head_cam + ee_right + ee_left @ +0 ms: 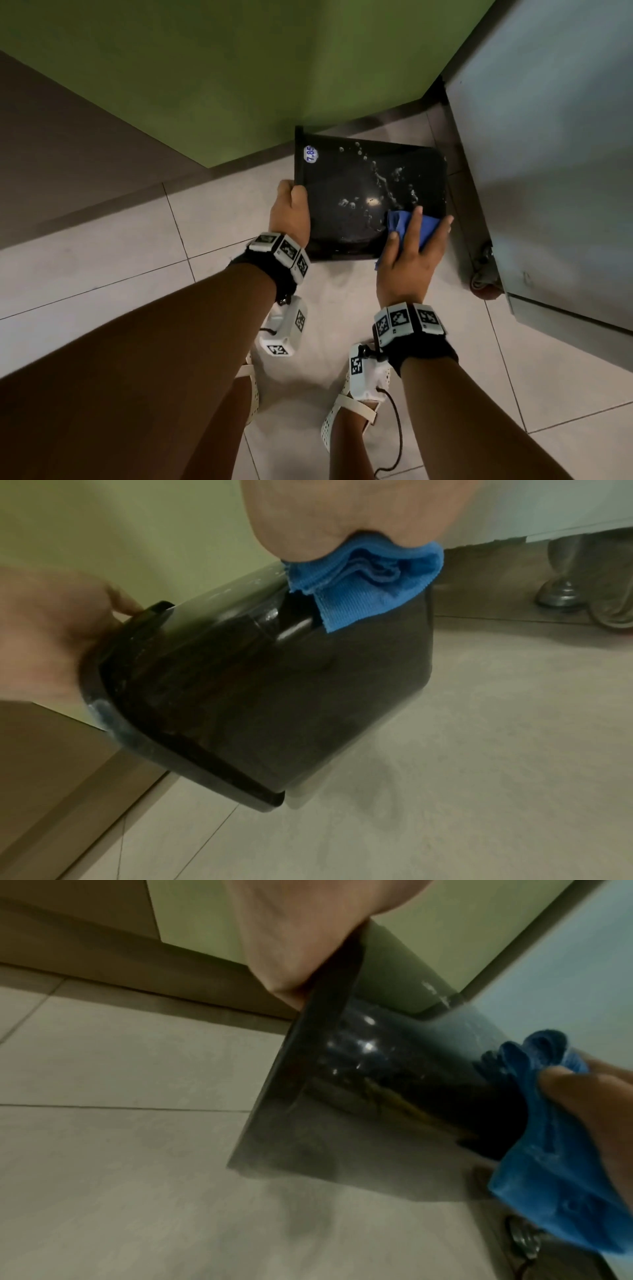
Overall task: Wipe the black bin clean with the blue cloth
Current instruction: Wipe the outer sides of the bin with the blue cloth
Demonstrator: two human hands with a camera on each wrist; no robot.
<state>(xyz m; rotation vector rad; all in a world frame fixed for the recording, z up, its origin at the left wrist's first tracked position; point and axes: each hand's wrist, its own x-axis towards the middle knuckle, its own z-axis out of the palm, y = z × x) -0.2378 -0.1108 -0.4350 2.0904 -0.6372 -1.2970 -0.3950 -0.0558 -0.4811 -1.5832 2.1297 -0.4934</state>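
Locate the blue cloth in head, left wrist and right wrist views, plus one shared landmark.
Head: blue cloth right of centre, under the right hand, on the near right part of the black bin.
Left wrist: blue cloth at the right edge, lower half, against the bin.
Right wrist: blue cloth top centre, hanging below the hand.
Shared landmark: the black bin, with the left hand gripping its rim.

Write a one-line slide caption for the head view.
Left hand grips the wet black bin by its edge while the right hand presses the blue cloth against its side.

Cloth (416, 224) on bin's (346, 192) right side
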